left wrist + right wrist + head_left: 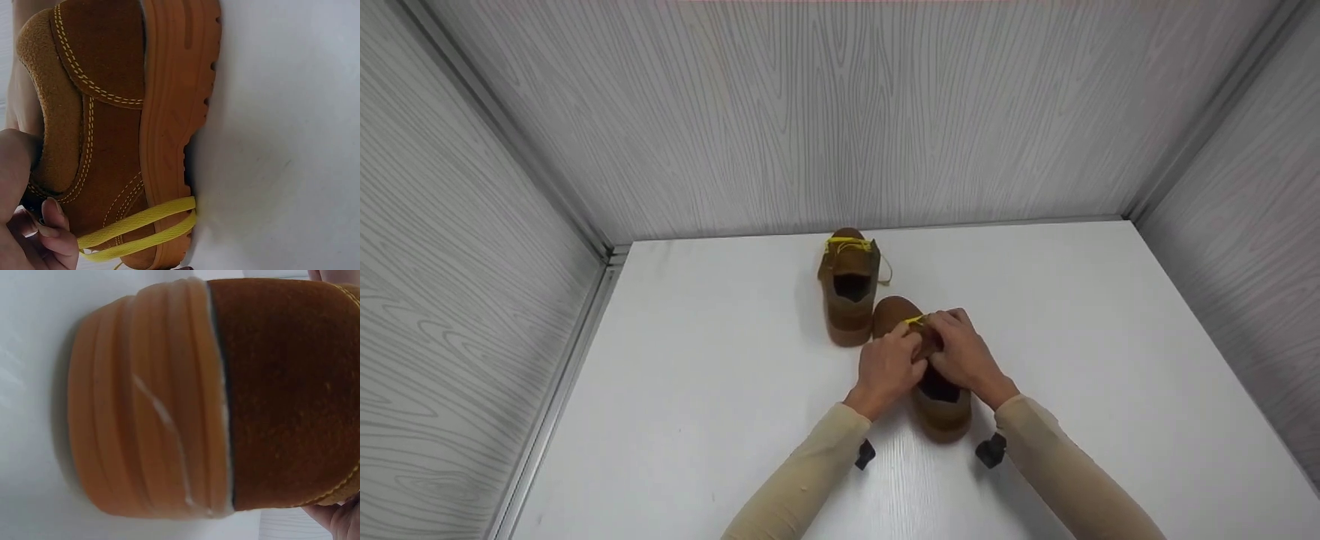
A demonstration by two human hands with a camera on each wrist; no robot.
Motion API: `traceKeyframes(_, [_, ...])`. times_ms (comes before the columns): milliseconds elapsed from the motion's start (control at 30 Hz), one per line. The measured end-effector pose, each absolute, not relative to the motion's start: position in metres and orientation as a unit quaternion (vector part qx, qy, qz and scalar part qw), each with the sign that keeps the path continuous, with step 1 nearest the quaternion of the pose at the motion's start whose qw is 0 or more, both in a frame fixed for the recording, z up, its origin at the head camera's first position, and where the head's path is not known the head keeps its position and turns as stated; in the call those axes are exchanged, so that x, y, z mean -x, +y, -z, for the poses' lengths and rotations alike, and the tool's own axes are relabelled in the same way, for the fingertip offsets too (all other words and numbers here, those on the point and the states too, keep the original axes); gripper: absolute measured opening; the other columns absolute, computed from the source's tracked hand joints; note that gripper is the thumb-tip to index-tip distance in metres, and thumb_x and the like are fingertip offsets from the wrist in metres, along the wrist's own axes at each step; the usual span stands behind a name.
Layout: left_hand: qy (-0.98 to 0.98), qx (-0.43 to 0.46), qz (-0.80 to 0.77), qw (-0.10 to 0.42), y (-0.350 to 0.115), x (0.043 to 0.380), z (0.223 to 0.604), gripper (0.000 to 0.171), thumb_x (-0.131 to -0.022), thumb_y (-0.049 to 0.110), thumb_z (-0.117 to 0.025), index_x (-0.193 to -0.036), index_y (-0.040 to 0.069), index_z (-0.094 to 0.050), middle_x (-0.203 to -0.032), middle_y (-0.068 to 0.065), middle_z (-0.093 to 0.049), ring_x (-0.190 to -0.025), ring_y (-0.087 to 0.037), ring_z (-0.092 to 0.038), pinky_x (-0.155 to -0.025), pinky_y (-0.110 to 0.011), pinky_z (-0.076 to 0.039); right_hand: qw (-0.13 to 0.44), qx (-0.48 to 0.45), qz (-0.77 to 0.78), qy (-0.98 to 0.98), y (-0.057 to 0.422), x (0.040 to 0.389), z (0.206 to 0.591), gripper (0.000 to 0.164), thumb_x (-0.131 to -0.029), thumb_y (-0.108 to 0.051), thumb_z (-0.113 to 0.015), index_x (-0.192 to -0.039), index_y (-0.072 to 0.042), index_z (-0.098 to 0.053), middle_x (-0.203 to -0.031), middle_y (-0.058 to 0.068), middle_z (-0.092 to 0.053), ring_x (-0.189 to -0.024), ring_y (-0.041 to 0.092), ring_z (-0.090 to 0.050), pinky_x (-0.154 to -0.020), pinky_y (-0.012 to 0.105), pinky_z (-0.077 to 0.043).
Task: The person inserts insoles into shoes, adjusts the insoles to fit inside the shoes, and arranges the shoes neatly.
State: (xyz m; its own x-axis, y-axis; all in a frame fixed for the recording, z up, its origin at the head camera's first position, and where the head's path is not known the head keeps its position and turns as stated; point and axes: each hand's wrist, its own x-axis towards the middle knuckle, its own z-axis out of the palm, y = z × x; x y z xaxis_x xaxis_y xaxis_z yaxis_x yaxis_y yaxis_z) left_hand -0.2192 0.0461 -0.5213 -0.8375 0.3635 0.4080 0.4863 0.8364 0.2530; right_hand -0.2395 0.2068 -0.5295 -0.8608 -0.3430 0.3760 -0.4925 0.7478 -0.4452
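Note:
Brown suede shoe [945, 420] with an orange-brown sole stands on the white table, toe pointing away. Both hands work over its lacing. My left hand [891, 364] pinches the yellow shoelace [138, 228], which hangs in a loop down the shoe's side in the left wrist view. From the other side, my right hand [964, 352] grips the lace with curled fingers; a short yellow stretch shows between the hands in the head view. The right wrist view is filled by the shoe's heel [281, 394], hiding most of the fingers.
A matching brown shoe [851, 319] stands just ahead and to the left, close beside the first one's toe, its yellow laces loose at the right. Grey wood-grain panels [840, 120] wall the white table [720, 360] at the back and sides.

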Motion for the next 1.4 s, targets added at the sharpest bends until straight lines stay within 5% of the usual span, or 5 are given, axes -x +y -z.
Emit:
traceKeyframes(200, [-0.920, 0.232, 0.262, 0.179, 0.041, 0.210, 0.527, 0.019, -0.079, 0.023, -0.070, -0.091, 0.015, -0.058, -0.100, -0.001, -0.051, -0.068, -0.012, -0.054, -0.055, -0.026, -0.048, 0.100, -0.248, -0.284, -0.921, 0.218, 0.236, 0.524, 0.028, -0.075, -0.001, -0.066, -0.097, -0.015, -0.057, -0.101, -0.002, -0.056, -0.102, 0.024, -0.047, -0.081, 0.041, -0.045])
traceKeyframes(367, [-0.857, 0.172, 0.452, 0.176, 0.033, 0.184, 0.537, 0.042, -0.079, 0.025, -0.070, -0.111, 0.011, -0.048, -0.118, -0.002, -0.044, -0.076, -0.012, -0.053, -0.061, -0.022, -0.046, 0.011, -0.267, -0.389, -0.882, 0.237, 0.217, 0.522, 0.055, -0.090, -0.025, -0.066, -0.139, -0.015, -0.044, -0.145, 0.005, -0.035, -0.124, 0.021, -0.043, -0.093, 0.044, -0.044])
traceKeyframes(633, [-0.762, 0.055, 0.643, -0.056, 0.035, 0.136, 0.551, 0.072, -0.080, 0.039, -0.073, -0.131, 0.007, -0.034, -0.130, -0.008, -0.038, -0.118, -0.025, -0.045, -0.087, -0.038, -0.046, -0.107, -0.218, -0.480, -0.843, 0.271, 0.173, 0.537, 0.098, -0.080, -0.036, -0.077, -0.154, -0.024, -0.013, -0.155, -0.001, -0.021, -0.134, 0.026, -0.035, -0.100, 0.051, -0.036])
traceKeyframes(767, [-0.745, 0.054, 0.656, -0.105, 0.041, 0.126, 0.558, 0.085, -0.080, 0.037, -0.076, -0.143, 0.007, -0.027, -0.142, -0.011, -0.032, -0.128, -0.030, -0.038, -0.095, -0.045, -0.042, -0.137, -0.222, -0.469, -0.844, 0.276, 0.162, 0.548, 0.111, -0.074, -0.039, -0.081, -0.154, -0.025, -0.006, -0.156, -0.001, -0.019, -0.134, 0.026, -0.034, -0.101, 0.047, -0.036])
traceKeyframes(1400, [-0.815, 0.128, 0.565, -0.030, 0.045, 0.150, 0.567, 0.073, -0.085, 0.032, -0.073, -0.142, 0.007, -0.036, -0.134, -0.006, -0.043, -0.127, -0.021, -0.043, -0.101, -0.036, -0.038, -0.080, -0.135, -0.492, -0.856, 0.244, 0.165, 0.554, 0.099, -0.074, -0.039, -0.081, -0.152, -0.021, -0.024, -0.147, 0.006, -0.038, -0.126, 0.030, -0.046, -0.099, 0.043, -0.040])
